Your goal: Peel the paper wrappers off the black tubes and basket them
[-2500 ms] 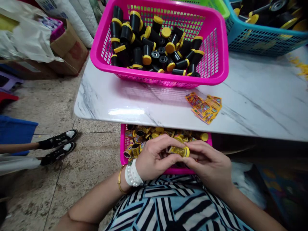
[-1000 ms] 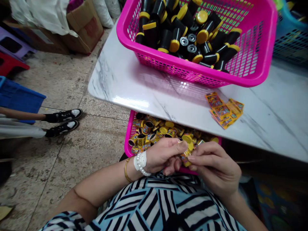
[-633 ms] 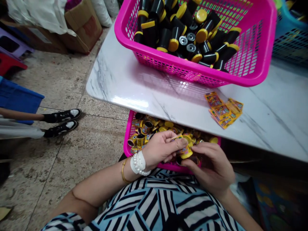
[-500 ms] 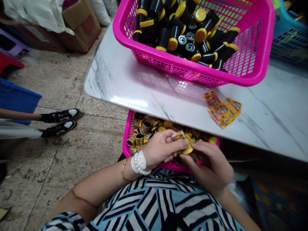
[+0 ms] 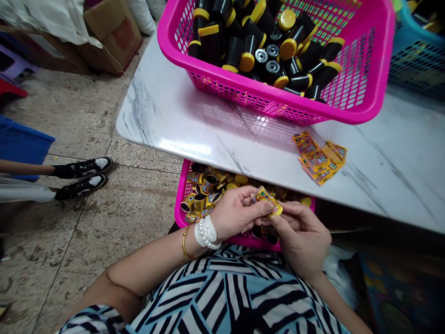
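My left hand [image 5: 239,213] and my right hand [image 5: 301,232] meet over a lower pink basket [image 5: 179,213], pinching a small cylinder in a yellow printed wrapper [image 5: 267,201] between their fingertips. One end of it shows a yellow cap. The basket below holds a loose heap of labelled cylinders [image 5: 208,185] with yellow caps, partly hidden by my hands and the table edge. On the table stands an upper pink basket [image 5: 243,90], full of unlabelled black cylinders [image 5: 232,53] with yellow caps.
The white marble table [image 5: 194,134] carries a small pile of printed yellow labels [image 5: 318,157]. A blue basket [image 5: 417,60] sits at its far right. Left, on the tiled floor, are a co-worker's black-and-white shoes [image 5: 81,178], a blue crate [image 5: 21,144] and a cardboard box [image 5: 111,32].
The wrapped cylinder has turned in my fingers and now lies tilted, its printed side up. My hands have come closer together, and the whole scene has shifted slightly left in view.
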A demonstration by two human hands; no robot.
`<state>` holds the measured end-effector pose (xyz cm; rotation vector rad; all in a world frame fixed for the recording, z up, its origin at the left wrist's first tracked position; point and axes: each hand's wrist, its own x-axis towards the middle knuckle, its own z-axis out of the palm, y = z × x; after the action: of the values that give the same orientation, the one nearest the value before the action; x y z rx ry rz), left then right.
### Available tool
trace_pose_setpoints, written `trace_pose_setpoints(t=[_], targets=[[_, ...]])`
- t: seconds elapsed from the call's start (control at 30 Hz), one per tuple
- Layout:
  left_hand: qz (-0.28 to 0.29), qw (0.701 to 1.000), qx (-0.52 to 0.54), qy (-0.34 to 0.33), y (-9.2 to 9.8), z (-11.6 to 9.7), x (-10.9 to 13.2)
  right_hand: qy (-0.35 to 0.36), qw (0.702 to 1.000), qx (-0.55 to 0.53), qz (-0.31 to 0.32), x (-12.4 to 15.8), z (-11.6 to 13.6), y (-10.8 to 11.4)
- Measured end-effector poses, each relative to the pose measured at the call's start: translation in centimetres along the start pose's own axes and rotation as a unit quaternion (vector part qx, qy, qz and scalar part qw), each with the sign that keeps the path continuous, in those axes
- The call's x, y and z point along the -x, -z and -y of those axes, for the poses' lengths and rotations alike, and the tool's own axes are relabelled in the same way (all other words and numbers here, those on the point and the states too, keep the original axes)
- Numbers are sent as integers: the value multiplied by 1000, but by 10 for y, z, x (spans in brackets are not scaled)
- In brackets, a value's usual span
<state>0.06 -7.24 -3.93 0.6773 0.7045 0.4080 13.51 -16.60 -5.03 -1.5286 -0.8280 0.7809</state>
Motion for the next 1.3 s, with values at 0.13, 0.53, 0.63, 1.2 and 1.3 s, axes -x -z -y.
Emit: trace_pose_setpoints(t=[0.13,0.53,0.63,1.2,1.3], targets=[[4,1000,21,-10,-1,3,-2,-143,984,-107,18,-2,2,-3],[72,996,25,40,11,-1,6,15,984,-20,177,-14,12,19],[93,993,59,44,10,1,5,81,984,-1,159,-12,12,20],[94,994,-18,55,1,5,0,306,913,237,130,10,5,38],[128,988,-34,85,2,10,1,327,891,278,147,7,1,52]])
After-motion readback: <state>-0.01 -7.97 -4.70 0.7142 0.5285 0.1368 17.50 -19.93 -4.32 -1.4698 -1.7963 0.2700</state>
